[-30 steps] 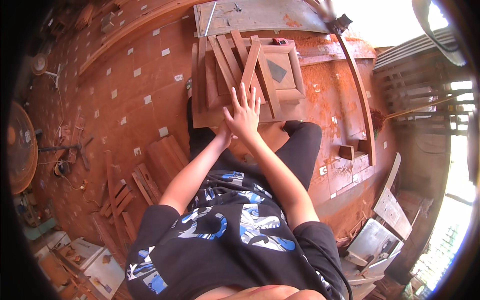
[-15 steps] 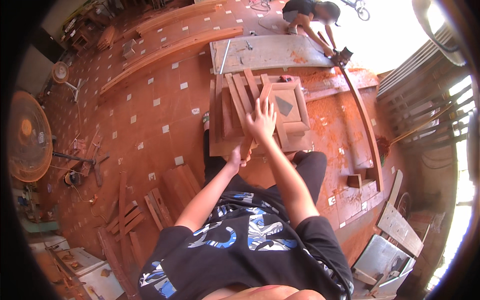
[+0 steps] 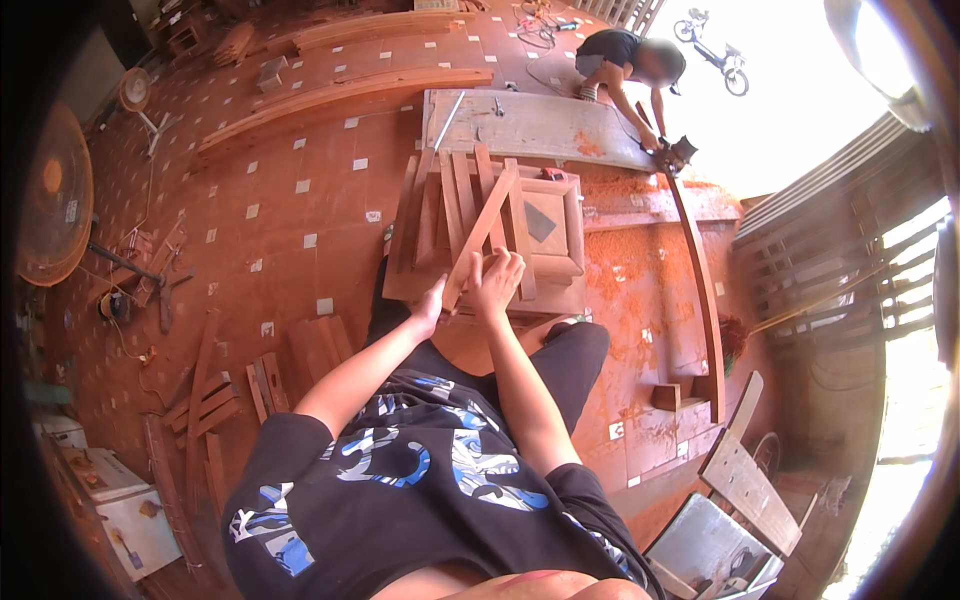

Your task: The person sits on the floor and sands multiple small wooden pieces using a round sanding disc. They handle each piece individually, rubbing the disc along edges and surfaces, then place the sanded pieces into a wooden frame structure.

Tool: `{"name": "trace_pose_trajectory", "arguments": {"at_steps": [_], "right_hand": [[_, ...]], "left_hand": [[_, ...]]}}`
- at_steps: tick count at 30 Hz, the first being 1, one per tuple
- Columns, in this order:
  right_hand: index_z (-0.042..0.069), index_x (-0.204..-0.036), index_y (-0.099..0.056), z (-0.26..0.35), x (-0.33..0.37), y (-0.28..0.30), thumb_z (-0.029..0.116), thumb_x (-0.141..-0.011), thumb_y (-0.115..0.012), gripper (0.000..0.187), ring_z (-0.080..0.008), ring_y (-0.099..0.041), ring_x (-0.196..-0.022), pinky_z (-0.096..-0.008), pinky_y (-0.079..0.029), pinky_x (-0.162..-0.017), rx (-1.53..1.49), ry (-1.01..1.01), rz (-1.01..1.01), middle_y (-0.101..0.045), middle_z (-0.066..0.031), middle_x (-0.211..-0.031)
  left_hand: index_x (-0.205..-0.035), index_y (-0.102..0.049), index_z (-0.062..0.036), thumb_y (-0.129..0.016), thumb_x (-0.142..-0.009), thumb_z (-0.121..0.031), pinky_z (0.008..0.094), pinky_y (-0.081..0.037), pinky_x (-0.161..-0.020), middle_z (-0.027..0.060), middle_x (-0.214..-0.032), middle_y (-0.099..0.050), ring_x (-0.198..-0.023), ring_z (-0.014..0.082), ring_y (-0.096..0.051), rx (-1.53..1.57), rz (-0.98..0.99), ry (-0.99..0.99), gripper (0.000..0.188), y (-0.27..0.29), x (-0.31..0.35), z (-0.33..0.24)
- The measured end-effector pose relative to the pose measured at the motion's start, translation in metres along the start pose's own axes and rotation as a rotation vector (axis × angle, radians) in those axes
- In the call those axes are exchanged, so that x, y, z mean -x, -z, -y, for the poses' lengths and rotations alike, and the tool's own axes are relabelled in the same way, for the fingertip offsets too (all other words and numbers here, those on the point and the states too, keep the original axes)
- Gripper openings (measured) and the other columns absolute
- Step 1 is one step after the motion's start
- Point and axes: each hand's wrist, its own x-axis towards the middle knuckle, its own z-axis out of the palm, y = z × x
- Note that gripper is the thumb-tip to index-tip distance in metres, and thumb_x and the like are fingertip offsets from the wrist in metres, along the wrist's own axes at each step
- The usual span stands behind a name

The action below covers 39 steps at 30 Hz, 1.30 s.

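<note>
Reddish wooden slat [image 3: 480, 238] lies diagonal atop stack of wood pieces [image 3: 440, 215], long axis running from near end up and right. Left hand [image 3: 432, 305] and right hand [image 3: 497, 283] both grasp near end; right slightly farther along.

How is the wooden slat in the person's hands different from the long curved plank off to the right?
The slat is short and straight, held tilted in the left hand and right hand; the curved plank is much longer, bowed, and lies on the sawdust-strewn floor. Both are reddish-brown wood.
</note>
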Motion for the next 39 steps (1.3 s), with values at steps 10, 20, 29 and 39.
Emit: {"name": "trace_pose_trajectory", "arguments": {"at_steps": [10, 20, 29, 39], "right_hand": [[-0.006, -0.114, -0.057, -0.042, -0.047, 0.033, 0.02, -0.1, -0.038, 0.035, -0.0361, -0.051, -0.11, -0.0455, -0.039, -0.101, -0.476, -0.468, -0.186, -0.051, -0.0216, -0.115], [-0.005, -0.112, -0.06, -0.055, -0.054, 0.031, 0.004, -0.092, -0.056, 0.023, -0.0362, -0.056, -0.106, -0.0422, -0.046, -0.097, -0.37, -0.321, -0.068, -0.053, -0.0218, -0.114], [-0.001, -0.106, -0.061, -0.03, -0.044, 0.035, 0.009, -0.094, -0.064, 0.016, -0.031, -0.066, -0.083, -0.0384, -0.053, -0.079, -0.435, -0.313, 0.191, -0.068, -0.0153, -0.091], [0.002, -0.116, -0.055, -0.058, -0.038, 0.021, 0.02, -0.104, -0.058, 0.022, -0.014, -0.066, -0.081, -0.0308, -0.058, -0.061, -1.075, -0.807, 0.062, -0.066, -0.0068, -0.099]], "left_hand": [[-0.103, -0.061, -0.0088, -0.058, -0.099, -0.056, 0.0241, -0.039, -0.045, 0.0009, -0.073, -0.06, -0.052, 0.0078, -0.052, -0.301, 0.028, -0.182, 0.048, 0.012, 0.016, -0.014], [-0.127, -0.047, -0.0061, -0.069, -0.093, -0.047, 0.0258, -0.049, -0.052, 0.0073, -0.085, -0.065, -0.061, 0.0129, -0.064, -0.269, 0.177, -0.126, 0.057, 0.005, 0.023, -0.02], [-0.125, -0.045, -0.004, -0.073, -0.089, -0.044, 0.026, -0.05, -0.05, 0.009, -0.082, -0.065, -0.061, 0.014, -0.064, -0.212, 0.142, -0.126, 0.061, 0.02, 0.022, -0.017], [-0.102, -0.054, -0.0124, -0.064, -0.097, -0.041, 0.0245, -0.044, -0.055, 0.0014, -0.077, -0.059, -0.062, 0.0096, -0.057, -0.187, 0.387, 0.076, 0.031, 0.015, 0.028, -0.03]]}}
